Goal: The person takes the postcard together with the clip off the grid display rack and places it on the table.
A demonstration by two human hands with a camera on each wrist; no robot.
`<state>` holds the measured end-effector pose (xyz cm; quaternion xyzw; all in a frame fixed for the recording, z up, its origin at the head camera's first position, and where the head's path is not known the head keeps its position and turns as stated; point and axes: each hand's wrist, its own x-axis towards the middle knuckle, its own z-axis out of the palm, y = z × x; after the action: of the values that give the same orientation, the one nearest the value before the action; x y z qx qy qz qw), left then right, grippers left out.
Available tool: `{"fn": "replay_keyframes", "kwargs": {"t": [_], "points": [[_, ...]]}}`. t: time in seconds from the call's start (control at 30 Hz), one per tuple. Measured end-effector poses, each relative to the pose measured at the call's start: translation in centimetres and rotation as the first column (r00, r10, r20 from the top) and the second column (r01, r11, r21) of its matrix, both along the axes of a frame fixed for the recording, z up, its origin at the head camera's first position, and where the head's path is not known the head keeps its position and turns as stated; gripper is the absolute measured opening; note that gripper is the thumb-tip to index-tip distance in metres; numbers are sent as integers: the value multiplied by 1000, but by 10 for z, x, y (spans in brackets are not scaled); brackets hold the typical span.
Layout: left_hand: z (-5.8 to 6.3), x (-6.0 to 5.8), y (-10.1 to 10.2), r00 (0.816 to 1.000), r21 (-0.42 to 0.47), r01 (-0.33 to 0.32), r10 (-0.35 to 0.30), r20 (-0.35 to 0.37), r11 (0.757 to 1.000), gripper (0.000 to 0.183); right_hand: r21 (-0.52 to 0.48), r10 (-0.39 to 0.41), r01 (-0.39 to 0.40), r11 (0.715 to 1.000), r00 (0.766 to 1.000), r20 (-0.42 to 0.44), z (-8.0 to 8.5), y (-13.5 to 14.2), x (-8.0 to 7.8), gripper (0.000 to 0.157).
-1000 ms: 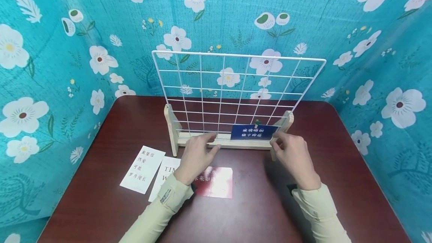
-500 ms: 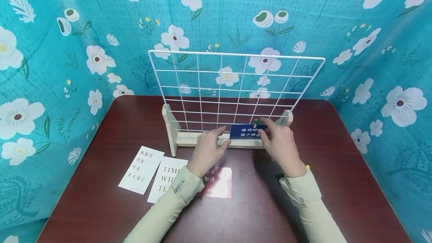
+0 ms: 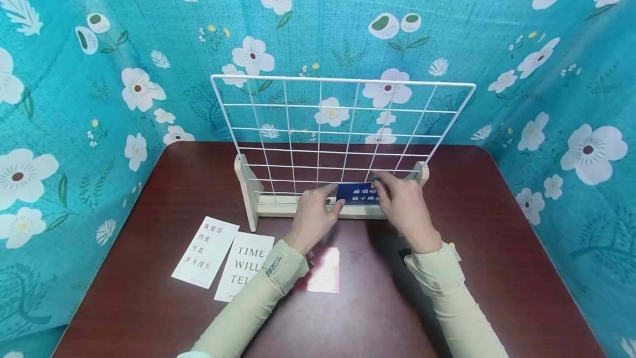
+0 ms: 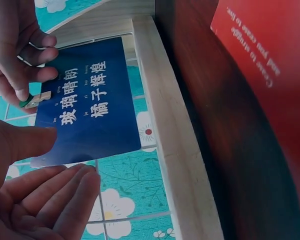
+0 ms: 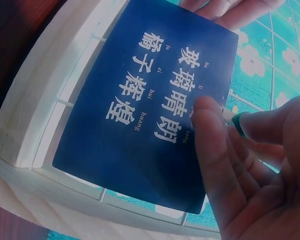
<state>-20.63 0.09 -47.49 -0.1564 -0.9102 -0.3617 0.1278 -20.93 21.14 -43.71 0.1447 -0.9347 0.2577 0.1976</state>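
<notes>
A dark blue postcard [image 3: 354, 194] with white Chinese characters stands against the lower part of the white wire grid [image 3: 348, 108]. A small wooden clothespin with a green top [image 4: 38, 99] sits at the card's upper edge. My right hand [image 3: 404, 203] pinches this clothespin between thumb and fingers, partly covering the card's right end in the head view. At the opposite end, my left hand [image 3: 316, 211] holds the card's edge, with the thumb [image 4: 37, 142] over its face and the fingers [image 4: 77, 200] behind. The fingers of the left hand show behind the card in the right wrist view.
The grid stands in a pale wooden base [image 3: 278, 206] on the dark red-brown table [image 3: 372, 314]. Two white text cards, one reading in Chinese [image 3: 205, 250] and one in English [image 3: 243, 269], lie left. A red-and-pink card [image 3: 323, 275] lies partly under my left forearm. Flowered turquoise cloth [image 3: 199, 32] encloses the table.
My right hand has moved left from beside the base's right end to the clothespin and now pinches it. My left hand has moved right to the card's left edge.
</notes>
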Motion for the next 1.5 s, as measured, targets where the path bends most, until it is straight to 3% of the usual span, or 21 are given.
{"fn": "replay_keyframes", "kwargs": {"t": [0.37,0.63,0.93,1.17,1.5], "points": [[0,2,3,997,116,-67,72,-37,991,22,-20,18,-17,1000,999,33,5,-1,1,24],[-2,1,1,996,155,-51,61,-59,987,14,-63,45,-41,997,996,71,5,-1,4,23],[-2,2,-3,998,140,-40,47,-48,989,13,-115,41,-40,992,999,0,5,-1,8,23],[-7,9,-11,999,128,-35,38,-20,991,10,-139,16,-28,990,997,-81,14,2,22,20],[6,28,-40,999,151,-21,16,37,988,10,-61,-58,45,997,973,-224,20,35,40,17]]}}
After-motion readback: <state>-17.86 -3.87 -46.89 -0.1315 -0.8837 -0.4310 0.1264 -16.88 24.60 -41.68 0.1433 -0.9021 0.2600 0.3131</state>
